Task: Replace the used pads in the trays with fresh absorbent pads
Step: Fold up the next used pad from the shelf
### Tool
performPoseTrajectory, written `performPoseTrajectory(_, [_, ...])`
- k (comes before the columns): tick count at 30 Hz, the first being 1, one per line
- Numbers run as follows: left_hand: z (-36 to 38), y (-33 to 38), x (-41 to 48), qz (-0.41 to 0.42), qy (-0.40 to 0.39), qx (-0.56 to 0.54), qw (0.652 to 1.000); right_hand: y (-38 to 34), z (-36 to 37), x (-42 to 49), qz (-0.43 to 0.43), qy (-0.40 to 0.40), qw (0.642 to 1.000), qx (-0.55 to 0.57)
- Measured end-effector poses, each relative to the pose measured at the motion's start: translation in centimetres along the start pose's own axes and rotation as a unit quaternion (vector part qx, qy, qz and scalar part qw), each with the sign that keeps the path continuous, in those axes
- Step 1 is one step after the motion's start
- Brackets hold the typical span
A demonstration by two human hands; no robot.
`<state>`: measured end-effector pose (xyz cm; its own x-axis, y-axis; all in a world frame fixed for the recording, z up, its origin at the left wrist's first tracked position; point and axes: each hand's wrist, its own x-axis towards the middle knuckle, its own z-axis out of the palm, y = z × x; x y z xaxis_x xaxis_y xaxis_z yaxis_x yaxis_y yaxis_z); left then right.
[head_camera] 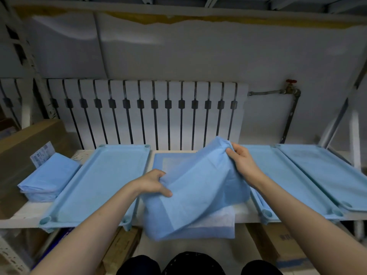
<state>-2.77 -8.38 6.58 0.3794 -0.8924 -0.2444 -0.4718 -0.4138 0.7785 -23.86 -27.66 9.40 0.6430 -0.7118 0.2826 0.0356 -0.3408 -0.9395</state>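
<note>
Your left hand (153, 182) and right hand (243, 161) are gripping the pad (198, 185), whose sagging slack is risking a creased lay

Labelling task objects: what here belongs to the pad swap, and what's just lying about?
Job: blue pad, held by left hand and right hand; left tray; right trays; pad pack.
Lying about: radiator; pipe valve; cardboard box.
</note>
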Motion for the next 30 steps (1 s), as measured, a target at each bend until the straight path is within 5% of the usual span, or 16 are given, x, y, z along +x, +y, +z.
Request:
performPoseTrajectory(5, [-1.6, -0.1, -1.0, 0.007, 0.066, -0.198, 0.978, 1.7, -2.1, -0.3, 0.074, 0.048, 0.996, 0.014])
performPoseTrajectory(8, [-1.4, 0.6, -1.1, 0.035, 0.078, -0.258, 0.962, 1.6, -1.9, -0.7, 0.059, 0.021, 0.998, -0.026])
performPoseTrajectory(12, [-0.7, 0.5, -0.9, 0.049, 0.091, -0.358, 0.928, 1.2, -2.0, -0.5, 0.015, 0.115, 0.993, -0.038])
performPoseTrajectory(20, [0.8, 0.6, -0.8, 0.022, 0.145, -0.393, 0.908, 2.9, -3.6, -0.7, 0.044, 0.155, 0.985, -0.06])
performPoseTrajectory(30, [-0.4, 2.0, -1.1, 0.045, 0.254, -0.256, 0.932, 1.6, -5.0, -0.5, 0.041, 0.16, 0.976, -0.142])
